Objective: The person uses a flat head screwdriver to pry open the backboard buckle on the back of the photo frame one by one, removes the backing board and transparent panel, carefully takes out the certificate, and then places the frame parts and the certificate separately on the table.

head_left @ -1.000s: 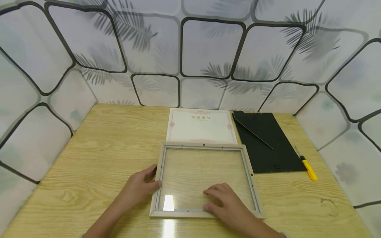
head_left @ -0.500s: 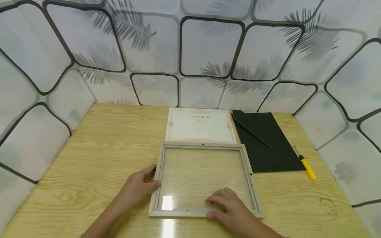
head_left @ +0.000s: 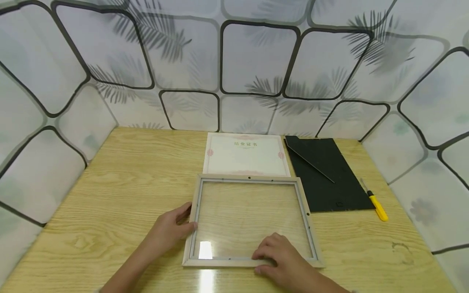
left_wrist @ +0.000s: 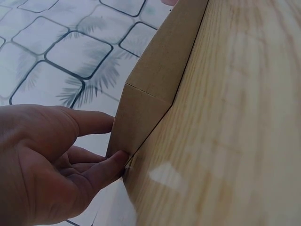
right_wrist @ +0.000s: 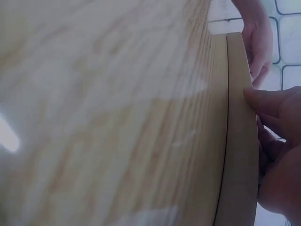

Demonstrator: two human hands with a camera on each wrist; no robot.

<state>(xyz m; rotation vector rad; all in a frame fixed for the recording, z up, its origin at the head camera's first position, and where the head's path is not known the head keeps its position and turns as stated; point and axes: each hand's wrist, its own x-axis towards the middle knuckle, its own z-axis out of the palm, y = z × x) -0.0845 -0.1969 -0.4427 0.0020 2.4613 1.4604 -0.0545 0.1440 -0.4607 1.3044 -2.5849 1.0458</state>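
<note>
A light wood picture frame (head_left: 220,263) lies flat on the table, its back side up with several small dark dots around it. Wood grain shows through its opening, along with a bright reflection. My left hand (head_left: 170,230) holds the left rail, thumb on top and fingers at the outer side; the left wrist view shows thumb and fingertips at the rail's edge (left_wrist: 146,103). At the near rail my right hand (head_left: 280,258) pinches the wood, fingers over the inner side and thumb on the outer side. In the right wrist view that thumb (right_wrist: 265,100) touches the rail.
Behind the frame lies a white certificate (head_left: 247,158) with pink trim. A black backing board (head_left: 337,162) with a stand leg lies to the right, and a yellow-handled screwdriver (head_left: 379,207) is beside it. Patterned walls (head_left: 256,61) bound the wooden table (head_left: 128,175) at back and sides.
My right hand has drawn back toward me from over the opening, and its fingers have come down onto the near rail. The left hand and picture frame have stayed in place.
</note>
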